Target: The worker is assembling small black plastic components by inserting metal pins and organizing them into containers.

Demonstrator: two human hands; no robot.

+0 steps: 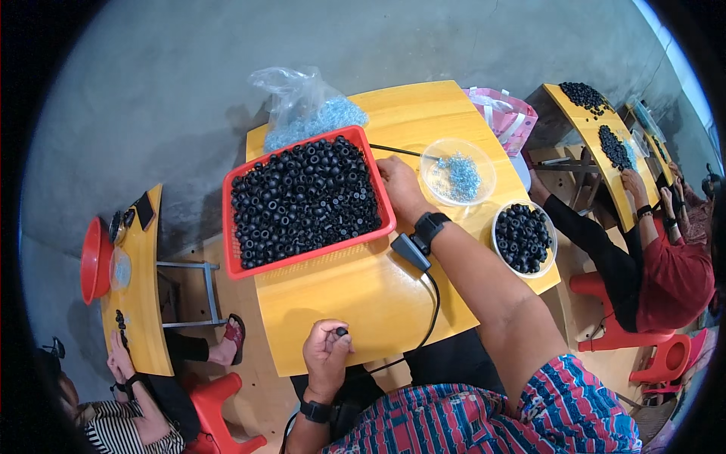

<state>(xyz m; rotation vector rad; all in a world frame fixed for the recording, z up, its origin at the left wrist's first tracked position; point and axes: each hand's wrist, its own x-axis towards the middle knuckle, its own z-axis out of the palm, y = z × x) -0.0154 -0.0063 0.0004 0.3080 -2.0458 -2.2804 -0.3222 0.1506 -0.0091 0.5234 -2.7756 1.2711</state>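
Observation:
A small black cap-like piece (342, 331) sits between the thumb and fingers of my left hand (324, 354), held low over the table's front edge. My right hand (404, 185) is at the right rim of a red plastic basket (310, 261), fingers curled against it. Many small black hollow pieces (302, 200) fill that basket. Beyond my right hand is a clear round tub (490, 181) holding little pale-blue clear parts (460, 175). Nearer my right forearm, a second tub (556, 253) is full of black round pieces (522, 238).
A clear plastic bag (302, 106) of pale-blue parts lies behind the basket on the yellow table (318, 318). A black cable (436, 303) runs from a small black box (411, 252) by my right wrist. Other people work at tables left and right; a pink bag (514, 121) stands behind.

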